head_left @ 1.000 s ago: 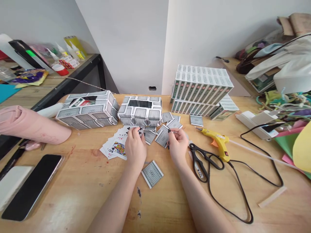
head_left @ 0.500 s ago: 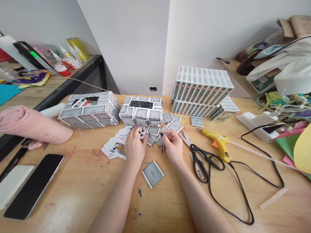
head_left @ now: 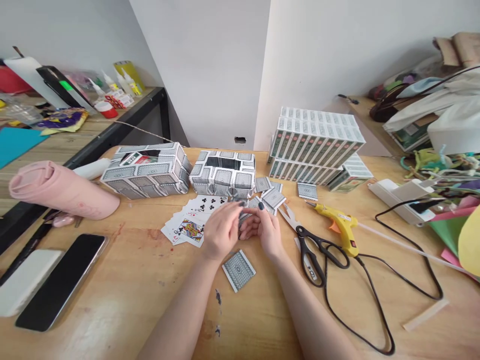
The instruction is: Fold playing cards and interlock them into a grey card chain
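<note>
My left hand (head_left: 221, 225) and my right hand (head_left: 268, 230) meet above the middle of the table, fingertips touching or nearly so. Fingers of both are curled together; whatever they hold, if anything, is hidden. Left of my left hand lies a fan of face-up playing cards (head_left: 193, 228). Folded grey-backed cards (head_left: 273, 198) are scattered just beyond my right hand. One folded card (head_left: 239, 270) rests alone between my forearms. Behind the hands stands a box covered in folded cards (head_left: 228, 182), with a dark opening on top.
A larger card-covered box (head_left: 146, 172) stands left, near a pink roll (head_left: 75, 192) and a phone (head_left: 62, 282). To the right lie black-handled scissors (head_left: 311, 250) and a yellow glue gun (head_left: 343, 227) with its cord. Stacked card packs (head_left: 315, 140) stand at the back, a power strip (head_left: 401, 197) far right.
My left hand has left the face-up cards and moved right to meet my right hand. The whole view has shifted slightly.
</note>
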